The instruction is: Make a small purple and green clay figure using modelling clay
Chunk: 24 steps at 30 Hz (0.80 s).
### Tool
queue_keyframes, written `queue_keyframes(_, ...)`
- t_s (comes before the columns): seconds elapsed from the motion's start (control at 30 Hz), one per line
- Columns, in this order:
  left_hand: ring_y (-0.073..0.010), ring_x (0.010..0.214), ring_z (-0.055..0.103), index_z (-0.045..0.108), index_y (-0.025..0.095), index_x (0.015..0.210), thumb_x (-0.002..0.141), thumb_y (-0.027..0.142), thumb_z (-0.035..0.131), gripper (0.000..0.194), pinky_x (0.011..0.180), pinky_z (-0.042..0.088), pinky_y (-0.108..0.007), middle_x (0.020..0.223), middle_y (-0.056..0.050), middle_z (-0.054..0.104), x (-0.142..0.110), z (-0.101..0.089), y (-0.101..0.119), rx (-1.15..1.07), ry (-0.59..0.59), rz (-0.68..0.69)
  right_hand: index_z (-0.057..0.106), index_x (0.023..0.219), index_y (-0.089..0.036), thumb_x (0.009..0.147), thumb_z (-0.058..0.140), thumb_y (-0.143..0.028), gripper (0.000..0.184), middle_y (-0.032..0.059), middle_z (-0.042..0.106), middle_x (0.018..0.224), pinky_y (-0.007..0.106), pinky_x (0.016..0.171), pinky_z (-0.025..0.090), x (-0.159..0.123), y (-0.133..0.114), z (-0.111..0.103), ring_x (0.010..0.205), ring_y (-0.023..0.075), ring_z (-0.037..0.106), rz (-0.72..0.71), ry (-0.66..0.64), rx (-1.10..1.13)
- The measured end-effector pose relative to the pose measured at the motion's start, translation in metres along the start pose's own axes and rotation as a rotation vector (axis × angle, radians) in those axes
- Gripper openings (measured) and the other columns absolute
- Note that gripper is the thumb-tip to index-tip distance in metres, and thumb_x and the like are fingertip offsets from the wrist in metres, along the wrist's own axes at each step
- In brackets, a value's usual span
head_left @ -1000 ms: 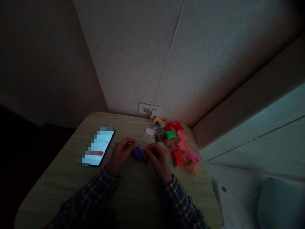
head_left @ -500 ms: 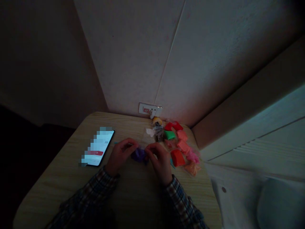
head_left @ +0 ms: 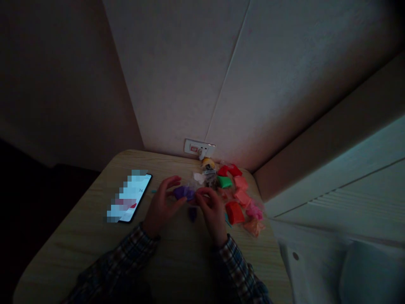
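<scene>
A clear plastic bag of purple modelling clay (head_left: 183,193) is raised between my two hands above the table. My right hand (head_left: 210,207) pinches the bag's right end between thumb and fingertips. My left hand (head_left: 163,204) curves around the other end with fingers and thumb apart; its thumb lies against the lower edge of the bag. Whether the left fingers touch the bag is hard to see in the dim light. A small dark purple lump (head_left: 192,214) rests on the table just below, between the hands.
Bagged clay lies to the right: a green packet (head_left: 224,182), a red-orange packet (head_left: 235,212), a pink one (head_left: 254,210) and several others. A lit phone (head_left: 134,200) lies left on the wooden table (head_left: 79,236). Behind is a wall socket (head_left: 199,147) with a plug in it.
The purple clay bag has come up off the table. My left hand has gone from a pinch to spread fingers around it. The dark lump beneath now shows clearly.
</scene>
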<state>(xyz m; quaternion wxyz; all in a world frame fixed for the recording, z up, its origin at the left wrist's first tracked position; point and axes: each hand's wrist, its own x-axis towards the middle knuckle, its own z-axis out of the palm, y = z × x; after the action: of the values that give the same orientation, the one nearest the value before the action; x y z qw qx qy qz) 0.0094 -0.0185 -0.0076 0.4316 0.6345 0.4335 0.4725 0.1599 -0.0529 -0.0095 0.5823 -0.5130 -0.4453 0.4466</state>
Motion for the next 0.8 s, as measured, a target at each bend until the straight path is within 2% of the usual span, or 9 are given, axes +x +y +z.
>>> queue_keyframes(0.1,-0.0264,0.115,0.052,0.048,0.018,0.122,0.076,0.023,0.064,0.048,0.091,0.049,-0.037,0.126,-0.012,0.052,-0.001,0.000,-0.002,0.134,0.034,0.108,0.062,0.097,-0.022,0.078,0.063,-0.025,0.020,0.0045,0.073,0.093,0.032,0.078,0.057,0.008,0.006,0.000,0.085,0.0193,0.071,0.011,-0.035,0.018)
queue_keyframes(0.2,-0.0264,0.117,0.051,0.046,0.018,0.124,0.080,0.022,0.058,0.046,0.092,0.050,-0.040,0.128,-0.013,0.050,-0.001,0.000,-0.010,0.196,0.039,0.138,0.062,0.104,-0.020,0.076,0.065,-0.025,0.029,0.0081,0.071,0.107,0.037,0.088,0.054,0.014,0.016,-0.001,0.097,0.0216,0.069,0.043,-0.114,0.037)
queue_keyframes(0.33,-0.0263,0.125,0.044,0.043,0.020,0.127,0.083,0.019,0.053,0.046,0.100,0.044,-0.045,0.134,-0.013,0.046,-0.001,-0.001,-0.022,0.242,0.008,0.164,0.061,0.110,-0.020,0.074,0.065,-0.027,0.036,0.0094,0.067,0.117,0.039,0.094,0.050,0.016,0.025,-0.001,0.108,0.0230,0.064,0.085,-0.159,0.078)
queue_keyframes(0.43,-0.0254,0.125,0.043,0.044,0.020,0.126,0.083,0.017,0.051,0.044,0.099,0.044,-0.046,0.134,-0.013,0.045,0.000,-0.002,-0.026,0.257,-0.020,0.174,0.062,0.110,-0.022,0.077,0.063,-0.029,0.034,0.0081,0.070,0.111,0.039,0.090,0.053,0.016,0.024,-0.006,0.103,0.0231,0.067,0.085,-0.151,0.004)
queue_keyframes(0.53,-0.0251,0.120,0.047,0.047,0.020,0.122,0.083,0.017,0.051,0.039,0.094,0.049,-0.043,0.128,-0.012,0.048,0.000,-0.003,-0.024,0.259,-0.013,0.169,0.066,0.102,-0.021,0.082,0.058,-0.031,0.024,0.0079,0.072,0.098,0.040,0.081,0.055,0.018,0.017,-0.021,0.088,0.0230,0.069,-0.021,-0.025,-0.261)
queue_keyframes(0.63,-0.0241,0.113,0.051,0.051,0.020,0.118,0.083,0.016,0.050,0.034,0.086,0.053,-0.040,0.121,-0.010,0.052,0.001,-0.005,-0.021,0.255,-0.002,0.159,0.068,0.094,-0.018,0.087,0.050,-0.028,0.021,0.0100,0.068,0.102,0.044,0.091,0.049,0.026,0.011,-0.043,0.099,0.0237,0.062,-0.291,0.140,-0.631)
queue_keyframes(0.7,-0.0229,0.108,0.054,0.052,0.019,0.115,0.083,0.016,0.050,0.032,0.083,0.054,-0.038,0.117,-0.010,0.053,0.001,-0.005,-0.019,0.251,-0.008,0.153,0.065,0.101,-0.015,0.088,0.046,-0.026,0.025,0.0133,0.061,0.114,0.046,0.100,0.041,0.032,0.010,-0.056,0.114,0.0251,0.053,-0.410,0.282,-0.807)
queue_keyframes(0.8,-0.0216,0.103,0.056,0.054,0.019,0.112,0.084,0.017,0.049,0.028,0.079,0.055,-0.036,0.113,-0.009,0.056,0.001,-0.004,-0.016,0.241,-0.016,0.156,0.053,0.121,-0.012,0.087,0.046,-0.024,0.037,0.0174,0.053,0.127,0.049,0.101,0.038,0.040,0.018,-0.069,0.121,0.0275,0.045,-0.427,0.345,-1.023)
